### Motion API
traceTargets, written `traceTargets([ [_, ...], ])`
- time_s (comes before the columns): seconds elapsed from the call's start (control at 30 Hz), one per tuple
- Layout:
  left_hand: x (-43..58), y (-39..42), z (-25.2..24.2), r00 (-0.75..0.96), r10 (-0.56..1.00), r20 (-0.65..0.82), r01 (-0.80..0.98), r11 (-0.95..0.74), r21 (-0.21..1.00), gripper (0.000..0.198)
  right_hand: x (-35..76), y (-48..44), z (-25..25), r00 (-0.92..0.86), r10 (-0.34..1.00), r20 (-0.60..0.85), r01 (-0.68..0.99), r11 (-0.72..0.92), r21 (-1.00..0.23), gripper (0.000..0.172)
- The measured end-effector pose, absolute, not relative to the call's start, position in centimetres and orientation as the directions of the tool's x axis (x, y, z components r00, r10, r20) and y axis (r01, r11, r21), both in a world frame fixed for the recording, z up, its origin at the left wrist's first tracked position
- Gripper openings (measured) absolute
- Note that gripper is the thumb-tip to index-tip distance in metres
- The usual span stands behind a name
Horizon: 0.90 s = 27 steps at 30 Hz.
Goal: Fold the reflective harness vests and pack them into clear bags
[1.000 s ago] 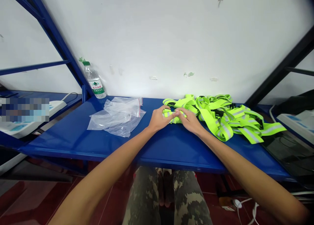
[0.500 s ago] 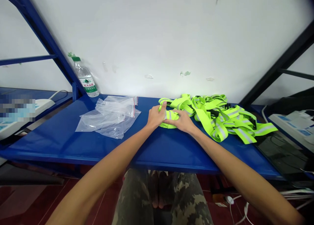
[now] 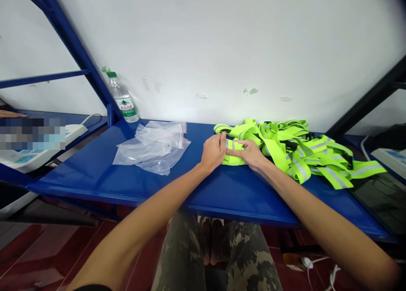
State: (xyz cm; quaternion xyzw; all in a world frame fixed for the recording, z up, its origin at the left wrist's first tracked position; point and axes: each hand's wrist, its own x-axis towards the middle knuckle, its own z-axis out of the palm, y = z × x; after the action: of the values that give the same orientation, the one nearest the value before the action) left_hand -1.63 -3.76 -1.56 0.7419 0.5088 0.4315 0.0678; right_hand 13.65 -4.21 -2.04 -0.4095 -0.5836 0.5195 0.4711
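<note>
Blue table (image 3: pixel 95 172): just a camera shift, I'd say. Pile of neon straps (image 3: pixel 304 151) spreads along the back edge toward the right side, unchanged. Clear plastic bags (image 3: pixel 155 149) lie left of centre near the back edge, same spot. Bottle (image 3: pixel 123 98) stands by the back-left corner, same.

The change I log is in the hands. Left hand (image 3: pixel 214 151) is closed in, fingers together, gripping the left end of the folded strap (image 3: pixel 234 160). Right hand (image 3: pixel 252 153) pinches its right end more loosely, index finger and thumb apart, thumb across the front. Strap sits just past mid-surface, left of the pile; can't tell if it's lifted.

I read this as the fold being kept compact between two ends. Versus one second ago: fingertips met over it then; now they're parted and the pale stripe shows between. Far left, seemingly another person's hand (image 3: pixel 12 113) appears.
</note>
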Motion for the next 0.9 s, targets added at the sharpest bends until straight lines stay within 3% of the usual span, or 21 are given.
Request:
traceTargets([
  [0.27, -2.5, -4.5, -0.7, 0.038, 0.851, 0.523, 0.885, -0.272, 0.378, 0.04, 11.6, -2.8, -2.2, -0.174, 0.978, 0.118, -0.026, 0.116, -0.993, 0.051],
  [0.5, -5.2, -3.7, 1.1, -0.052, 0.741, 0.669, 0.921, -0.223, 0.319, 0.032, 10.6, -2.6, -2.1, -0.135, 0.986, 0.094, 0.0, 0.095, -0.996, 0.054],
  [0.73, -7.9, -3.2, 0.9, -0.112, 0.774, 0.624, 0.971, -0.049, 0.235, 0.067, 10.7, -3.2, -2.2, -0.111, 0.991, 0.071, -0.05, 0.066, -0.997, 0.054],
  [0.9, -8.8, -2.4, 0.5, -0.103, 0.79, 0.605, 0.936, -0.129, 0.328, 0.071, 10.8, -3.7, -2.1, -0.109, 0.992, 0.067, -0.089, 0.058, -0.994, 0.054],
])
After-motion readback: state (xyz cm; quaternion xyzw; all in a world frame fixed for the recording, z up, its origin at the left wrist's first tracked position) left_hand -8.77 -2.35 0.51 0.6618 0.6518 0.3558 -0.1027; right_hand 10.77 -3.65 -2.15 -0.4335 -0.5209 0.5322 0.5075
